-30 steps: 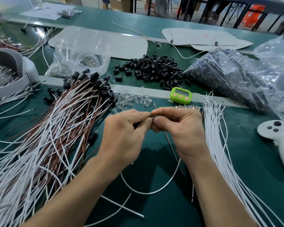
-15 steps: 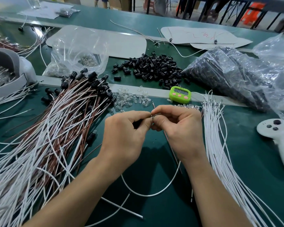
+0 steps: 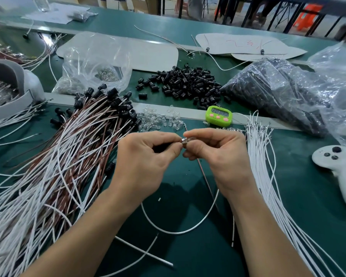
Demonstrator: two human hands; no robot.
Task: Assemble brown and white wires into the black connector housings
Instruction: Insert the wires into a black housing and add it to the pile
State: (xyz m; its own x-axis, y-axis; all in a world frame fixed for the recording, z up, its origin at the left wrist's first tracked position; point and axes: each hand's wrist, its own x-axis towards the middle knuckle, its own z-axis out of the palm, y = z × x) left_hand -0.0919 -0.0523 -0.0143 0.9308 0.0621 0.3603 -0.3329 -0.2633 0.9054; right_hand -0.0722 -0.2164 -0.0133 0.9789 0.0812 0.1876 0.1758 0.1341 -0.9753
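Observation:
My left hand [image 3: 146, 156] grips a black connector housing [image 3: 162, 149], mostly hidden inside its curled fingers. My right hand [image 3: 218, 154] pinches a small clear and metal piece [image 3: 185, 140] at the housing's mouth, fingertips nearly touching those of the left hand. A brown wire [image 3: 207, 184] and a white wire [image 3: 180, 230] hang below the hands and loop over the green mat. Loose black housings [image 3: 186, 82] lie in a pile behind. A heap of finished brown and white wires with housings [image 3: 64, 156] covers the left side.
A bundle of white wires [image 3: 268, 176] runs down the right. A green timer [image 3: 218, 114] and small clear bulbs [image 3: 160, 120] sit just beyond the hands. A white controller [image 3: 340, 168] lies at right, plastic bags [image 3: 288, 90] behind, a grey container [image 3: 12, 90] far left.
Both hands stay together over the mat; the fingertips have parted slightly, so the small clear piece between them now shows.

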